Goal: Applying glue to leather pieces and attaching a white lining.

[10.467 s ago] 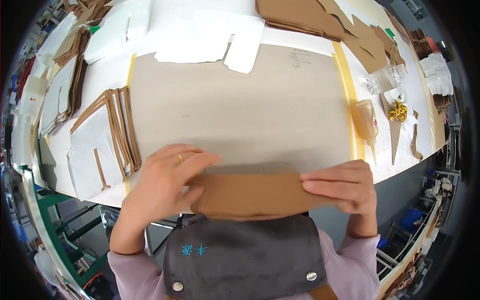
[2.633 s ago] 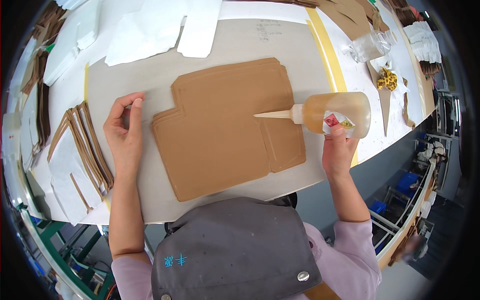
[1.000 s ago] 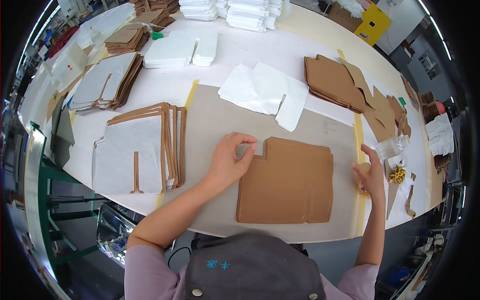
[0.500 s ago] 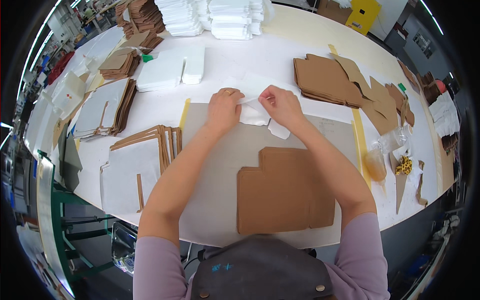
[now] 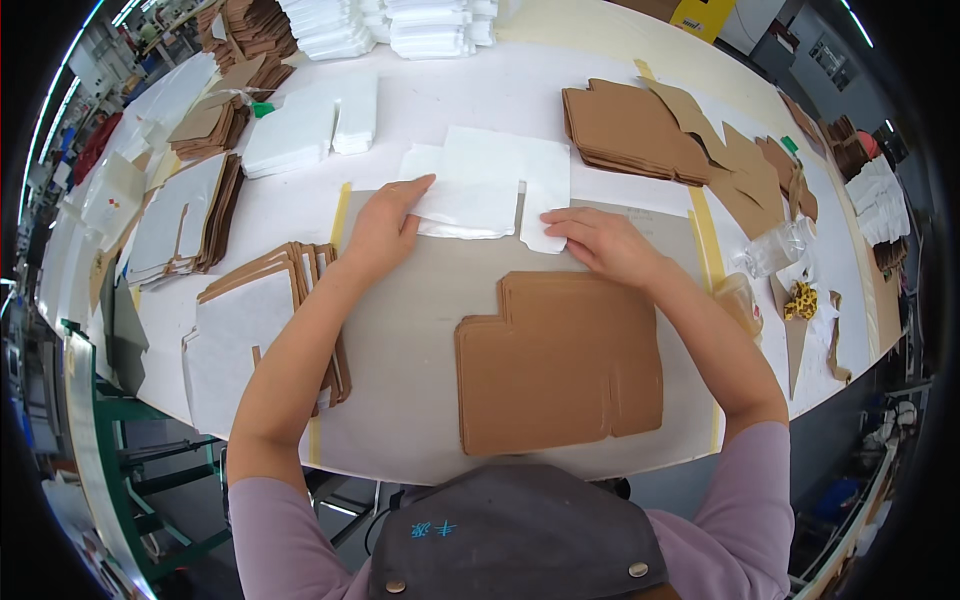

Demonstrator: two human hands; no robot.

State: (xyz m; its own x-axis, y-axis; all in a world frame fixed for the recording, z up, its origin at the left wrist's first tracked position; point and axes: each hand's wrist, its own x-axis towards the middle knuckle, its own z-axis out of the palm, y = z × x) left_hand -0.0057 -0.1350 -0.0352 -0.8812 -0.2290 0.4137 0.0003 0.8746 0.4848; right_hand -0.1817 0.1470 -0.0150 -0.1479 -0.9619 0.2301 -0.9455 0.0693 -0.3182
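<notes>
White sheets [image 5: 480, 205], cut with a narrow slot near their right side, lie at the far edge of a grey board. More than one layer shows, the edges slightly offset at the left. My left hand [image 5: 385, 225] rests at their left edge, fingers stretched out and touching it. Over the right flap, below the slot, lie the outstretched fingertips of my right hand [image 5: 605, 245]. Between my forearms, nearer to me, is a small stack of brown notched pieces [image 5: 560, 360] on the grey board [image 5: 400, 360].
Brown pieces with white faces [image 5: 245, 340] are stacked at the left, another such stack [image 5: 175, 225] behind. White sheets [image 5: 290, 135] lie beyond. At the right are brown pieces [image 5: 635, 130], a clear plastic bottle [image 5: 780, 248] and a yellow-black patterned thing [image 5: 800, 300]. Yellow tape [image 5: 705, 245] edges the board.
The lifted, folded white sheet now lies spread flat. My hands have moved apart, left hand to its left edge, right hand to the right flap. The whole view has shifted slightly.
</notes>
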